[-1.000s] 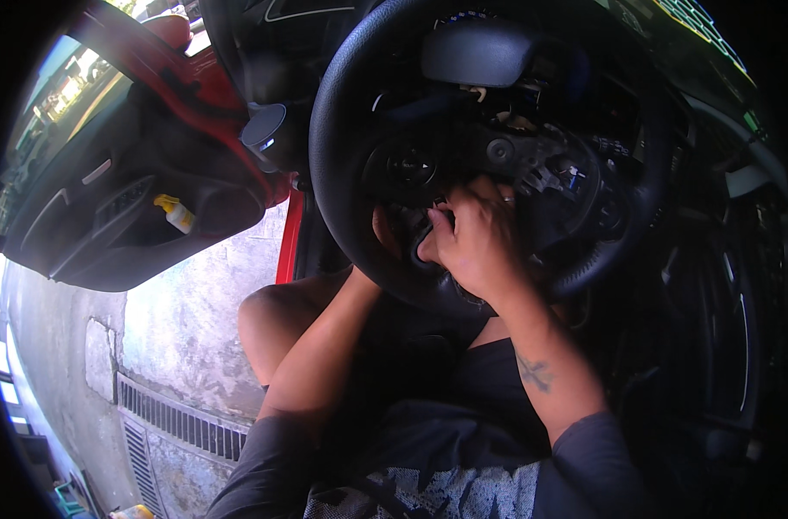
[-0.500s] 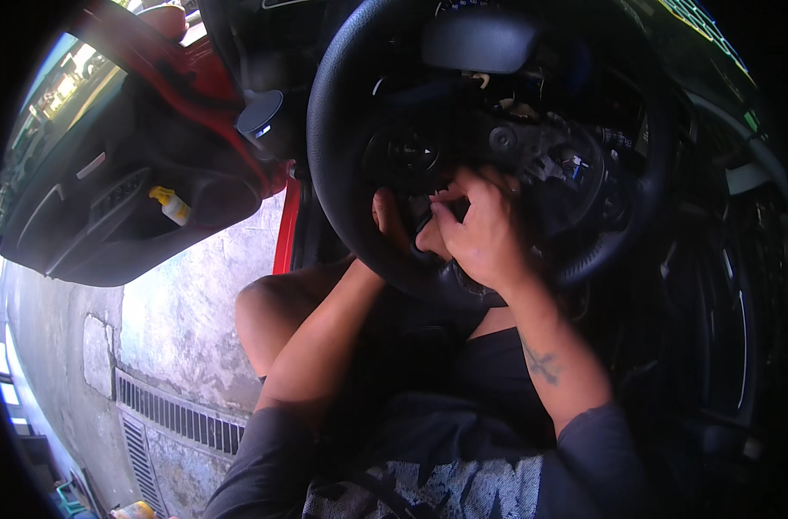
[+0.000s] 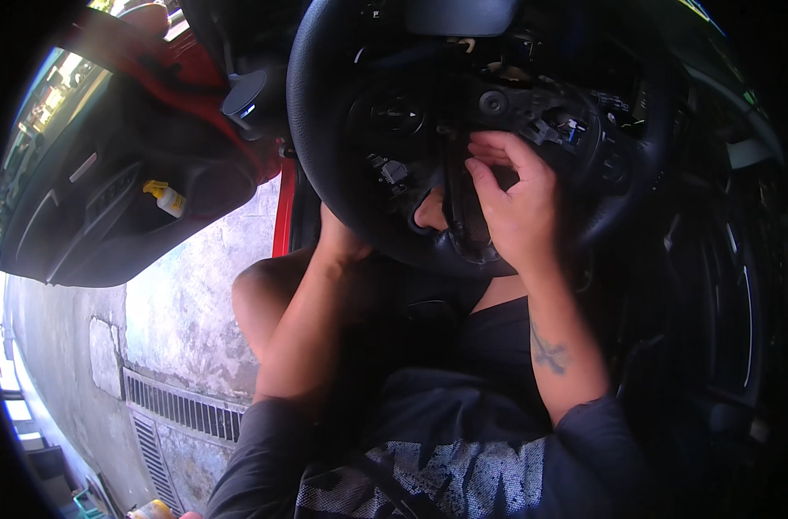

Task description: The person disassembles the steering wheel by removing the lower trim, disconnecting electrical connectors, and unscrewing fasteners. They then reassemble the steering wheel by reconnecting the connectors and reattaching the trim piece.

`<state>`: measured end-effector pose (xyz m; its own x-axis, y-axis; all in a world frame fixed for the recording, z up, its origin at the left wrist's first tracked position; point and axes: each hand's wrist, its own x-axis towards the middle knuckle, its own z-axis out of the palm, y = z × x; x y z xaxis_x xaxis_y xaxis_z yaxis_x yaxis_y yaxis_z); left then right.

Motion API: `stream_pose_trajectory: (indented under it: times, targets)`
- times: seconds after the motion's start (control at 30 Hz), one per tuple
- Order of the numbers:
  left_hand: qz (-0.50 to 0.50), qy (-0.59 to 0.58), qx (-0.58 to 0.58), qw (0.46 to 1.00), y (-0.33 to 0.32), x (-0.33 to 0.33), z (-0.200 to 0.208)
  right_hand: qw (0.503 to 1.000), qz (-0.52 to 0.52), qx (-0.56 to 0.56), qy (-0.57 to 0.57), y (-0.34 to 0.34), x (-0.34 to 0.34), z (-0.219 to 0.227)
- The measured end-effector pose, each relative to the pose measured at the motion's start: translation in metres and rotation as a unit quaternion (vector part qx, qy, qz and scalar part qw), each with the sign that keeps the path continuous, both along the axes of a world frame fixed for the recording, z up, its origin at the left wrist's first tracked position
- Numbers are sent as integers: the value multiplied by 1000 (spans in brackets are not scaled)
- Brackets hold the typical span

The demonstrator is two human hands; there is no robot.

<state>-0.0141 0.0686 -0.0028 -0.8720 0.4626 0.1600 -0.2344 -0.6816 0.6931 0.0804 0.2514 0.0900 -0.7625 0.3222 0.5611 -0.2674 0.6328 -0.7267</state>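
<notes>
The black steering wheel (image 3: 300, 104) stands before me with its hub opened up, showing bare brackets and wiring. My right hand (image 3: 524, 190) is over the lower middle of the hub, fingers loosely bent and thumb apart. Nothing plainly shows between them. Just left of its fingertips is a dark trim frame (image 3: 453, 208) of the lower spoke. My left hand (image 3: 335, 235) reaches behind the wheel's lower left rim, so its fingers are hidden. A patch of skin (image 3: 430, 212) shows through the wheel's lower opening; whose part it is I cannot make out.
An open red car door (image 3: 208, 69) is at the left, with a yellow-topped spray bottle (image 3: 164, 197) in its pocket. A round dark disc (image 3: 245, 93) stands by the door hinge side. Outside, a metal drain grate (image 3: 182, 406) crosses the concrete floor (image 3: 186, 320).
My left hand has drawn back from inside the wheel to behind its rim. My right hand has parted from it, moved slightly right, and its fingers have loosened.
</notes>
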Motion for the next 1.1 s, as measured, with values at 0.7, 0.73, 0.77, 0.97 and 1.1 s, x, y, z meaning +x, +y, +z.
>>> stream_pose_trajectory:
  times: [0.7,0.73,0.77,0.97,1.1]
  targets:
    - [-85,64,-18,994,-15,-27,-27,981,19,182,62,1,-1,-12]
    - [-90,71,-14,993,-16,-30,-30,981,18,183,57,0,-1,-12]
    - [-106,62,0,992,-13,-32,-30,981,14,183,58,0,-2,-13]
    - [-129,66,37,989,-5,-30,-18,979,12,194,60,0,-3,-12]
    - [-77,78,-16,994,-6,-22,-10,975,3,206,79,1,-5,-15]
